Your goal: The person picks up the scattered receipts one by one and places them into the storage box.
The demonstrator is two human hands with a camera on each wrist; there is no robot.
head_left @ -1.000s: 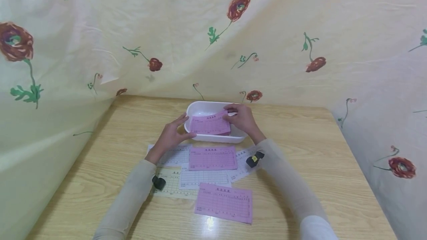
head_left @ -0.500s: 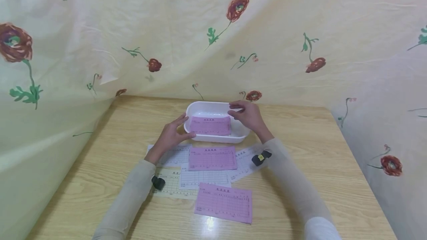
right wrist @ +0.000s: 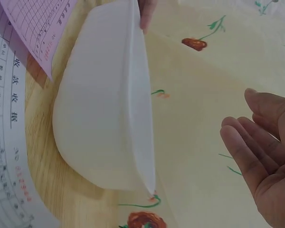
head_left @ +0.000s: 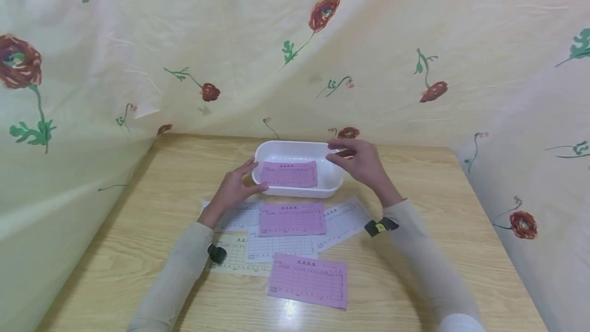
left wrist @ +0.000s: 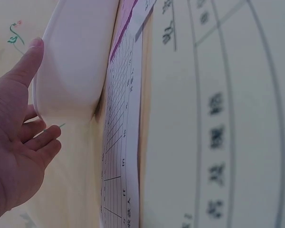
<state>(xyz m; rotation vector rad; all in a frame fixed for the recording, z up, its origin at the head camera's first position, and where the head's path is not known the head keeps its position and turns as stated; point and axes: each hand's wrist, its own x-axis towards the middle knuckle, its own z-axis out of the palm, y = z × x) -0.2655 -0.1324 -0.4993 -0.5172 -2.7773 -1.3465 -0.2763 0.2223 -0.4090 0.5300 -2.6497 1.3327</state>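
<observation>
a second ago the right hand (head_left: pixel 361 163) pinched the upper right corner of the pink slip (head_left: pixel 289 174); now it is off it, fingers bent, a narrow gap to the thumb, holding nothing, by the right end of the white tray (head_left: pixel 330 173). the slip now lies flat in the tray's left part, near the worktop's (head_left: pixel 424 183) far edge, long axis roughly along that edge, printed heading on its far side. the left hand (head_left: pixel 232 189) still grips the tray's left end.
</observation>
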